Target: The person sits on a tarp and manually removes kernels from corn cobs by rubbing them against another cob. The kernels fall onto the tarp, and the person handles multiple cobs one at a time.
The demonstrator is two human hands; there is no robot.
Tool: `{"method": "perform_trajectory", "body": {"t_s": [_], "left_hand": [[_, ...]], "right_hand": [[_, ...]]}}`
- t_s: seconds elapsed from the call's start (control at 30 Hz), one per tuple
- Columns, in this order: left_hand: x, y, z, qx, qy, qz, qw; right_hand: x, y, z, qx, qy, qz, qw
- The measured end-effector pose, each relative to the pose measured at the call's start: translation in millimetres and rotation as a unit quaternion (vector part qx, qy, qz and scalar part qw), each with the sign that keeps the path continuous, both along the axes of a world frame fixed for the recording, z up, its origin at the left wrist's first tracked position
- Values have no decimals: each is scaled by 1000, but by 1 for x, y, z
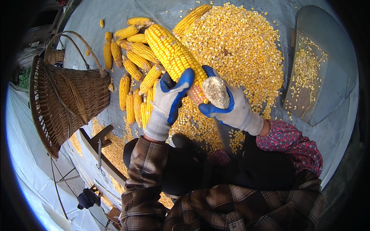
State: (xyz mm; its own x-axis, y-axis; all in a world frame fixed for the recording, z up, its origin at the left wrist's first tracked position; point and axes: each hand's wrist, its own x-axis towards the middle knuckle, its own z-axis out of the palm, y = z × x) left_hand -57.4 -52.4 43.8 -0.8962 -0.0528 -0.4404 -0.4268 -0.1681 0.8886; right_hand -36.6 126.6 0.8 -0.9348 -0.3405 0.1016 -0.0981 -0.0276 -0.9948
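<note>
Both my hands wear white knit gloves with blue coated palms. My left hand (173, 98) is closed around a large ear of corn (176, 55), whose near end is partly stripped of kernels. In my right hand (228, 104) is a pale, rough, blunt-ended piece, perhaps a bare corncob (216, 92), pressed against that stripped end. Just beyond my hands lies a heap of loose kernels (240, 49). Several unshelled ears of corn (141, 59) lie to the left of the heap, and one more ear (192, 18) rests at its far edge.
A large woven basket (75, 95) lies tipped on the left. Scissors (99, 157) rest on a wooden bench (108, 164) below it. A curved clear sheet (332, 78) with kernels on it lies at right. Farther off, at lower left, is a person in dark clothes (88, 198).
</note>
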Motion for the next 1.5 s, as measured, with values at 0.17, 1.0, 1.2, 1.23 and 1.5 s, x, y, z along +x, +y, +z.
{"method": "perform_trajectory", "body": {"t_s": [0.17, 1.0, 1.2, 1.23, 1.5], "left_hand": [[2, -4, 15, -108, 14, -114, 987], [0, 0, 17, -84, 28, -107, 990], [0, -14, 9, -5, -66, -67, 996], [0, -14, 8, -2, -100, -32, 995], [2, -2, 9, -105, 94, -145, 979]], "right_hand": [[0, 3, -2, -43, -8, -9, 999], [4, 4, 1, 15, -81, 42, 996], [3, 7, -2, -13, -111, 47, 993], [3, 6, -2, -1, -89, 43, 995], [5, 4, -6, -42, -45, -27, 998]]}}
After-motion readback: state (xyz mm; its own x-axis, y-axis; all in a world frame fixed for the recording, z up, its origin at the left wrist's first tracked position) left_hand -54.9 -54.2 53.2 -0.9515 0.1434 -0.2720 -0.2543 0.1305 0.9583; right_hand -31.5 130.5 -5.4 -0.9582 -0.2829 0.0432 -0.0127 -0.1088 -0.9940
